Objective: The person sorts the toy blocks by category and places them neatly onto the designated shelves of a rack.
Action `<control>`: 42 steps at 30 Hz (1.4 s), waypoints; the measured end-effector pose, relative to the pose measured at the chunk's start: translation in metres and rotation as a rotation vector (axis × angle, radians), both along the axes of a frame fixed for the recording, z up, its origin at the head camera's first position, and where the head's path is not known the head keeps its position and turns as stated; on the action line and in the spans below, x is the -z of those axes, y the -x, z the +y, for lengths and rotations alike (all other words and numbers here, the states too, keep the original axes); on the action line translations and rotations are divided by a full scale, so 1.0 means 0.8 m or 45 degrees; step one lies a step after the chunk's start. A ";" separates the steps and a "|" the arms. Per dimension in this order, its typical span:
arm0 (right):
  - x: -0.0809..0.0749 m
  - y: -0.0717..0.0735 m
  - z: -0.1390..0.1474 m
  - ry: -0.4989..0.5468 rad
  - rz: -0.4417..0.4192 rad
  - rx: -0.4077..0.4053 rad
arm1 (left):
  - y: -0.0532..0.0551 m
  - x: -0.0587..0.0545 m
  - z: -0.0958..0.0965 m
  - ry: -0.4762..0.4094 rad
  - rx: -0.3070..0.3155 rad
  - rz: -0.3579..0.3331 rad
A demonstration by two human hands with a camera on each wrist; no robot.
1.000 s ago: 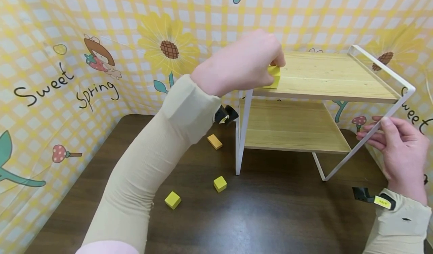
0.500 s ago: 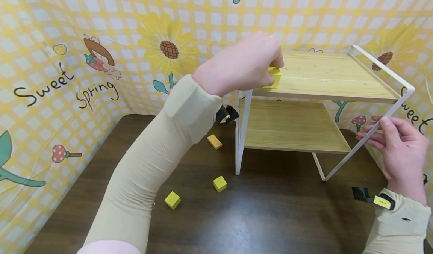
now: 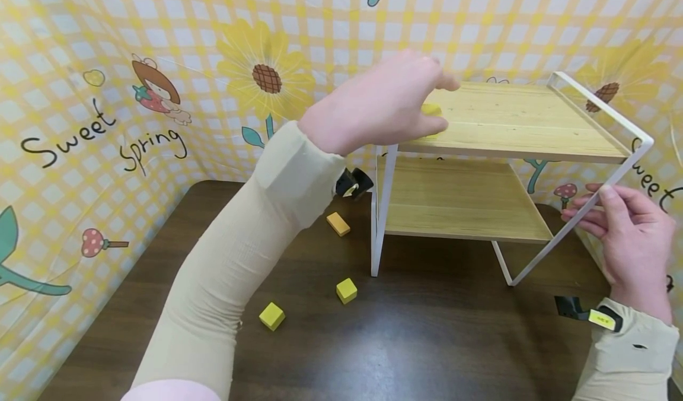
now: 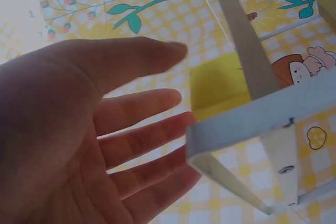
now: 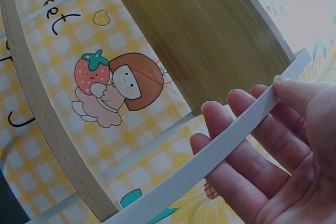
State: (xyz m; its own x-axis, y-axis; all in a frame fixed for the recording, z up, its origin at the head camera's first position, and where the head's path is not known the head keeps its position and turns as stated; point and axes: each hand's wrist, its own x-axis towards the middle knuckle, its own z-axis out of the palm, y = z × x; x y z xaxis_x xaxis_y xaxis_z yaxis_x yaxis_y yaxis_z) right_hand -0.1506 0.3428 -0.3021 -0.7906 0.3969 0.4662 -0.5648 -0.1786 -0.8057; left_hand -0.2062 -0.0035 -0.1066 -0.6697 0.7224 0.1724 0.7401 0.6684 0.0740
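Note:
A two-tier wooden shelf (image 3: 512,122) with a white metal frame stands on the table. On the left end of its top board sits a yellow block (image 3: 433,116), partly hidden behind my left hand (image 3: 381,104). In the left wrist view that hand's thumb and fingers are spread apart, with a gap between them and the yellow block (image 4: 218,85). My right hand (image 3: 637,235) holds the slanted white bar on the shelf's right side. Seen from the right wrist, the thumb lies against the white bar (image 5: 210,153) and the fingers pass behind it.
Two yellow cubes, one nearer (image 3: 272,316) and one farther (image 3: 346,291), lie on the dark brown table (image 3: 405,347) left of the shelf. An orange rectangular block (image 3: 338,223) lies by the shelf's left leg. Yellow checked cloth (image 3: 213,9) hangs behind and at both sides.
My left hand pinched the yellow block on the top board before; its thumb and fingers have now spread and let go. The right hand keeps its hold on the bar.

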 end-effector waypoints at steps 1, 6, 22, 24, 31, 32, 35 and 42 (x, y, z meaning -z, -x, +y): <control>0.000 0.000 0.000 0.003 0.002 -0.001 | -0.002 0.000 -0.001 0.006 -0.004 0.019; 0.000 0.000 0.000 0.016 -0.006 -0.002 | -0.012 -0.003 -0.005 -0.031 0.019 0.103; 0.000 -0.002 0.001 0.034 -0.016 -0.002 | -0.042 0.012 -0.016 -0.186 0.177 0.326; 0.001 -0.002 0.002 0.037 -0.020 -0.005 | -0.048 0.014 -0.018 -0.195 0.181 0.333; 0.001 -0.001 0.003 0.039 -0.030 0.002 | -0.058 0.022 -0.024 -0.259 0.217 0.367; 0.001 -0.001 0.003 0.037 -0.031 0.004 | -0.059 0.023 -0.025 -0.273 0.225 0.373; 0.001 -0.001 0.002 0.031 -0.032 0.008 | -0.058 0.029 -0.028 -0.324 0.297 0.404; 0.001 0.000 0.002 0.039 -0.037 0.014 | -0.055 0.048 -0.031 -0.401 0.407 0.438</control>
State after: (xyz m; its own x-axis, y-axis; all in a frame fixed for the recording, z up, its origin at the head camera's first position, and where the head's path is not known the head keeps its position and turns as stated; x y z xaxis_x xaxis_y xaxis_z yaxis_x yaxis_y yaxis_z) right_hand -0.1506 0.3447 -0.3030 -0.7994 0.4193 0.4303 -0.5430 -0.1977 -0.8161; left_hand -0.1625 -0.0279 -0.1446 -0.2932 0.7581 0.5825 0.9188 0.3918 -0.0475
